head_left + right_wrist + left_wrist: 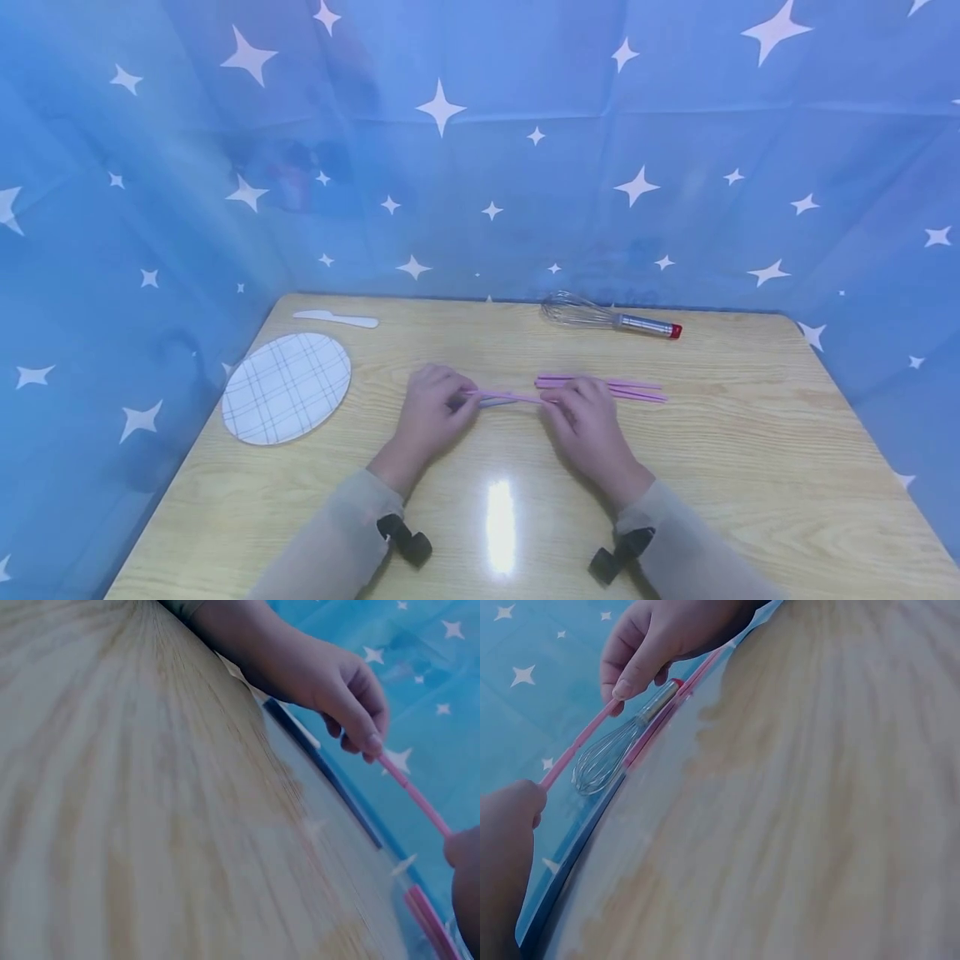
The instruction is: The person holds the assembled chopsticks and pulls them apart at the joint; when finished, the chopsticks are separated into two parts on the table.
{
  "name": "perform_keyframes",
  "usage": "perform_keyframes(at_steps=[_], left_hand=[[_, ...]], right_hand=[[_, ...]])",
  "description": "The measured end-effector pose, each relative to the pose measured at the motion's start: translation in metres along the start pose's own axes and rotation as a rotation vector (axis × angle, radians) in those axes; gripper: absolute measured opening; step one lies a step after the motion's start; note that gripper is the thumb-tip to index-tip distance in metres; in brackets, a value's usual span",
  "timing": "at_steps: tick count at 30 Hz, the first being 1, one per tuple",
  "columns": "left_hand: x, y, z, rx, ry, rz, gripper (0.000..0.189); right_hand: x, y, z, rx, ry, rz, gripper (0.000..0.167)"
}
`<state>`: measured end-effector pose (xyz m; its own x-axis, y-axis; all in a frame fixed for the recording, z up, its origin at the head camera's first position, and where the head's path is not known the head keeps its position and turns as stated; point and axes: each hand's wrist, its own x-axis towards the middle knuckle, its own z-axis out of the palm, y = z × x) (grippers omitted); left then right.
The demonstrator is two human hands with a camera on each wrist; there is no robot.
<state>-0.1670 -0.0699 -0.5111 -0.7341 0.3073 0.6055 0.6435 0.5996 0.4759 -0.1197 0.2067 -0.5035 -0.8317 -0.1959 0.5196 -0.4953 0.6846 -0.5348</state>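
Note:
A thin pink straw (517,397) stretches between the two hands, above the table. My left hand (433,410) pinches its left end between thumb and fingers, and my right hand (596,429) pinches the right end. In the left wrist view, the held straw (592,727) shows a short ridged joint partway along. Just below it on the table lies a bluish straw (495,402), partly hidden by the left hand. Several more pink straws (637,395) lie beside and behind the right hand, which covers part of them.
A whisk (581,312) with a red-tipped handle lies along the table's back edge. At the left are a white checked plate (288,387) and a white plastic knife (336,318). A starry blue curtain (480,167) borders the wooden table (750,467).

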Motion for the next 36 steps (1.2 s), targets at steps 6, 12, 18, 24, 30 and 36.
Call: perform_keyframes(at_steps=[6, 12, 18, 24, 30, 36], left_hand=[[0.002, 0.010, 0.009, -0.011, -0.017, 0.000, 0.010], [0.006, 0.019, 0.017, -0.016, -0.040, 0.024, 0.012], [0.005, 0.025, 0.021, -0.008, -0.043, 0.025, 0.014], [0.004, 0.032, 0.027, 0.000, -0.086, 0.038, 0.016], [0.003, 0.039, 0.038, -0.024, -0.096, 0.085, 0.014], [0.007, 0.054, 0.046, -0.027, -0.143, 0.104, 0.014]], right_hand=[[-0.007, 0.007, -0.010, -0.023, -0.008, 0.016, 0.015], [-0.013, 0.014, -0.019, -0.043, 0.023, 0.010, 0.014], [-0.017, 0.016, -0.026, -0.041, 0.015, 0.008, 0.014], [-0.023, 0.021, -0.034, -0.035, 0.012, 0.026, 0.013], [-0.034, 0.029, -0.047, -0.032, 0.010, 0.037, 0.014], [-0.044, 0.037, -0.063, -0.044, 0.023, 0.034, 0.017]])
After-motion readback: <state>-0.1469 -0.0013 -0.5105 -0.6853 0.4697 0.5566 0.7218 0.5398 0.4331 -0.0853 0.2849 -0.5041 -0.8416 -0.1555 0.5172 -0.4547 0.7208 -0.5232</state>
